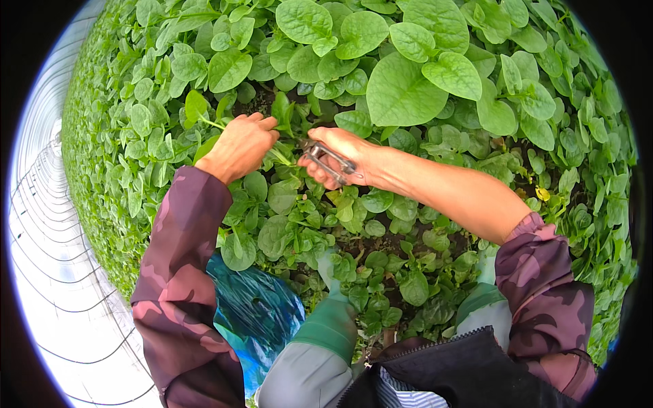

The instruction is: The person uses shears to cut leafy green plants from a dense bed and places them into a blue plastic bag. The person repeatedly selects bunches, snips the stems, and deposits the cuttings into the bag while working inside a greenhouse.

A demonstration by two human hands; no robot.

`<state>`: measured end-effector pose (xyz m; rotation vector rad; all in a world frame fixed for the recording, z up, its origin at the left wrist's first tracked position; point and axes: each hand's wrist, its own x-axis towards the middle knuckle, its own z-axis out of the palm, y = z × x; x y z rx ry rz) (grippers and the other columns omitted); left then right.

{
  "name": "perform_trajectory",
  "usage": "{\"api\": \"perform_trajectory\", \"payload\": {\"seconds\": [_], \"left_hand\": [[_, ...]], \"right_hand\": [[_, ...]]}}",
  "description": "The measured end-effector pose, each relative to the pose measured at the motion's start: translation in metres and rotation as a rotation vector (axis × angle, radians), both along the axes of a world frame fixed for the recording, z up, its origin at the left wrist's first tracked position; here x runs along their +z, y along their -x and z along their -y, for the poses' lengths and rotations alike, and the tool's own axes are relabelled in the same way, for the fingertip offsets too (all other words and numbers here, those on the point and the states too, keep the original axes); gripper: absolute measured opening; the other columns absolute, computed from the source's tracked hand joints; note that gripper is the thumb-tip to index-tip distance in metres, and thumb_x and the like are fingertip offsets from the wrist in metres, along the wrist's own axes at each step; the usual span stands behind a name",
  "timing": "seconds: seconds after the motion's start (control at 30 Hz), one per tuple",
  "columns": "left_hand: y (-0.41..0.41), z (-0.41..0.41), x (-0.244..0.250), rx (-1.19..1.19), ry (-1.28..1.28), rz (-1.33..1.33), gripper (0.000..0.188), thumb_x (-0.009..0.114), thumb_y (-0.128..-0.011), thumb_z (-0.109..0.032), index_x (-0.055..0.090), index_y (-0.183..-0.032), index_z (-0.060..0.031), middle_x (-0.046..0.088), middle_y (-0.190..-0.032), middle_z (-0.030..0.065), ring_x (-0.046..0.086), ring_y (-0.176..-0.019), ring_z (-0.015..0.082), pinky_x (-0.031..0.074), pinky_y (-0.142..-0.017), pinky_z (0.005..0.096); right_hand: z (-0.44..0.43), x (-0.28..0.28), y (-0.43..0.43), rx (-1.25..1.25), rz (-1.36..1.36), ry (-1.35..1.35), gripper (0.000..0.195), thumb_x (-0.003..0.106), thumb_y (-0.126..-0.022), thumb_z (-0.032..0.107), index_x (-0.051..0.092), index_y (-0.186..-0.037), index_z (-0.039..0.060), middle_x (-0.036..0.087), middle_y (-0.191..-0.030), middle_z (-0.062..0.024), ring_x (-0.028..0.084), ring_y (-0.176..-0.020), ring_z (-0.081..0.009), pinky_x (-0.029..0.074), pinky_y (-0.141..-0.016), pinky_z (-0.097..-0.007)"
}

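My left hand is closed around a small bunch of cut-looking leafy stems, with the stem ends sticking out to its right. A pale stem with a bright leaf shows past the back of that hand. In my right hand are small metal hand snips, their handles lying across the palm. The blades point toward the stems beside my left hand; leaves and fingers hide their tips. Both hands are close together, low among broad-leaved greens that look like Malabar spinach.
Dense foliage surrounds my hands, with dark soil showing through gaps. A blue plastic bag lies beside my green-and-grey covered leg. Along the left runs a ribbed translucent greenhouse wall. One yellow leaf is at the right.
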<state>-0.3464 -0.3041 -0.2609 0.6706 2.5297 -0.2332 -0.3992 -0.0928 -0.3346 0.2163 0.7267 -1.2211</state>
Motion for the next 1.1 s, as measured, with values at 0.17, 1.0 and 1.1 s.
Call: {"api": "perform_trajectory", "payload": {"seconds": [0.17,1.0,1.1], "left_hand": [[-0.021,0.017,0.016,0.244,-0.119,-0.05,0.029,0.06,-0.071,0.001,0.062,-0.099,-0.0026,0.061,-0.098,0.0117,0.06,-0.1,0.0333,0.052,-0.082,0.0423],[-0.024,-0.025,0.042,0.315,0.086,-0.36,0.022,0.057,-0.078,-0.002,0.064,-0.098,-0.0063,0.054,-0.09,0.0139,0.058,-0.09,0.0331,0.048,-0.074,0.0434],[-0.026,-0.102,0.102,0.355,-0.092,-0.451,0.029,0.059,-0.075,0.004,0.064,-0.102,-0.0039,0.052,-0.108,0.0193,0.058,-0.092,0.0357,0.05,-0.074,0.0418]], "right_hand": [[-0.026,0.022,0.005,-0.048,-0.119,-0.018,0.056,0.025,-0.104,0.049,0.052,-0.106,-0.0001,0.054,-0.069,-0.0037,0.053,-0.057,-0.0143,0.045,-0.051,-0.0307],[-0.09,0.053,0.007,0.113,-0.348,0.109,0.057,0.025,-0.104,0.049,0.056,-0.1,0.0,0.057,-0.068,-0.0065,0.058,-0.054,-0.0167,0.051,-0.05,-0.0317],[-0.206,0.083,0.012,0.143,-0.376,0.195,0.061,0.027,-0.104,0.053,0.055,-0.101,-0.0008,0.058,-0.071,-0.0081,0.062,-0.059,-0.0184,0.053,-0.053,-0.0328]]}}
